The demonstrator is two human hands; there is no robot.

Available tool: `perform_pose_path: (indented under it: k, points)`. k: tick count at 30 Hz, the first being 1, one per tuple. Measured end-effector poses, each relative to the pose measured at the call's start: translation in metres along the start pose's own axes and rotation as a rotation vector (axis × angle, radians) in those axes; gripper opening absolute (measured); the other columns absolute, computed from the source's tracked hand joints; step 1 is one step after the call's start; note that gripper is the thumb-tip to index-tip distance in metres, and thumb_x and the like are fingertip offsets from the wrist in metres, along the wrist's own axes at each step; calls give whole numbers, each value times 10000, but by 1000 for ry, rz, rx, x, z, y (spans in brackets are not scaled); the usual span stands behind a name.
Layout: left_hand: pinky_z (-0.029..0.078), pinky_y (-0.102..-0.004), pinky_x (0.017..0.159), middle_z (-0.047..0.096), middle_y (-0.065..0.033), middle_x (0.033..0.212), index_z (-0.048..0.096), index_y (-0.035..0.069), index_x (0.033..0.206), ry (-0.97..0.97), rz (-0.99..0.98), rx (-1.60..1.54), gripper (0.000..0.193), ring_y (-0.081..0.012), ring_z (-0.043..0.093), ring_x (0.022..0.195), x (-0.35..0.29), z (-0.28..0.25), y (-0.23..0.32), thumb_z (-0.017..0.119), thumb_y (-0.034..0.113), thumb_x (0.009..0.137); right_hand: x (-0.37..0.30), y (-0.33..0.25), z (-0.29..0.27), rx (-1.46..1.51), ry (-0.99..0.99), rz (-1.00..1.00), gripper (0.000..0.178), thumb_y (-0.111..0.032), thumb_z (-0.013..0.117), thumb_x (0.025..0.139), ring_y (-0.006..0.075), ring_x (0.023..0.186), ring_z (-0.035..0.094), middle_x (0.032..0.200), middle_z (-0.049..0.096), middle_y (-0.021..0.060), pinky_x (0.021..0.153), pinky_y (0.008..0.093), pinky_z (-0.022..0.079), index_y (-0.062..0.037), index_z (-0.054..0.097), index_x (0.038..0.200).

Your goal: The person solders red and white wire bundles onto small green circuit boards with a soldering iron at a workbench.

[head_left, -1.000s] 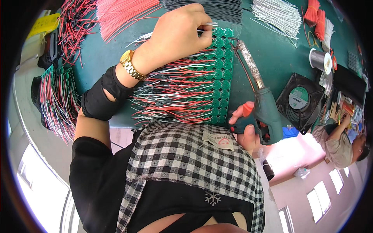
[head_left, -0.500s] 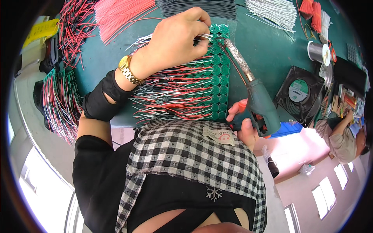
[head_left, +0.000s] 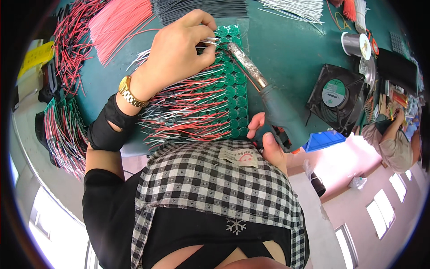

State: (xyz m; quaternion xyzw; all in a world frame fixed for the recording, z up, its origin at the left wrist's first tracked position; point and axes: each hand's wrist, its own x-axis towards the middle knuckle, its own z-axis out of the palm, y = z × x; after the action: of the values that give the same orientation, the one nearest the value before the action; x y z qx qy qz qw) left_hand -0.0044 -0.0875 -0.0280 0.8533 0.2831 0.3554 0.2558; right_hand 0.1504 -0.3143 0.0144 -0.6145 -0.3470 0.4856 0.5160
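Note:
My left hand (head_left: 181, 51), with a gold watch on its wrist, is closed in a pinch on white wires (head_left: 208, 41) at the upper part of a panel of round green circuit boards (head_left: 237, 92). Rows of red, white and black wires (head_left: 183, 107) extend leftward from the panel. My right hand (head_left: 272, 145) grips a dark green soldering gun (head_left: 283, 110) from below, its fingers partly hidden behind the handle. The gun's discoloured metal barrel (head_left: 245, 62) points up and left, its tip at the boards close to my left fingertips. Whether the tip touches a joint cannot be made out.
Bundles of pink-red wires (head_left: 121, 27), black wires (head_left: 201, 10) and white wires (head_left: 295, 9) lie along the far side. A solder spool (head_left: 356, 45) and a black fan (head_left: 336, 96) stand to the right. Finished-looking wired boards (head_left: 67, 134) hang at left. Another person (head_left: 389, 143) sits far right.
The whole view has shifted, so the bench, boards and both hands appear farther left. My hands keep their grips, and the soldering gun's tip stays at the upper boards.

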Motion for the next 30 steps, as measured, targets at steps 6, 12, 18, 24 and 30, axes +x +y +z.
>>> perform_pose_path:
  k: [6,12,18,24,30]
  points:
    - [475,-263,550,606,-10,950,629,10,786,-4,55,15,118,-150,577,603,0,0,-4,657,60,682,-3,1,1,59,46,-79,503,-342,584,839,139,742,537,928,560,87,634,282,430,-45,501,1236]
    - [487,-269,563,608,-13,958,629,10,788,-21,27,21,113,-161,592,619,-1,0,-6,659,63,693,0,0,2,62,30,-83,563,-370,581,844,137,744,534,934,566,95,645,286,425,-40,462,1285]
    - [506,-294,602,602,-32,977,622,1,831,-71,-21,7,129,-182,623,671,-1,-4,-5,649,47,714,2,-2,0,-15,11,-129,436,-252,554,872,142,719,555,899,590,102,663,298,446,14,481,1209]
    - [494,-296,697,590,-81,929,616,17,936,-58,183,95,106,-236,602,767,7,-23,-6,603,34,832,1,8,-1,32,49,-140,407,-235,567,868,145,717,562,893,595,101,656,296,456,20,495,1176]
    - [465,-323,646,600,-106,804,627,64,1018,-141,-13,11,147,-262,598,751,-7,-32,22,543,71,897,-2,13,0,129,47,-106,386,-217,579,864,141,722,568,902,595,99,661,290,470,20,508,1161]
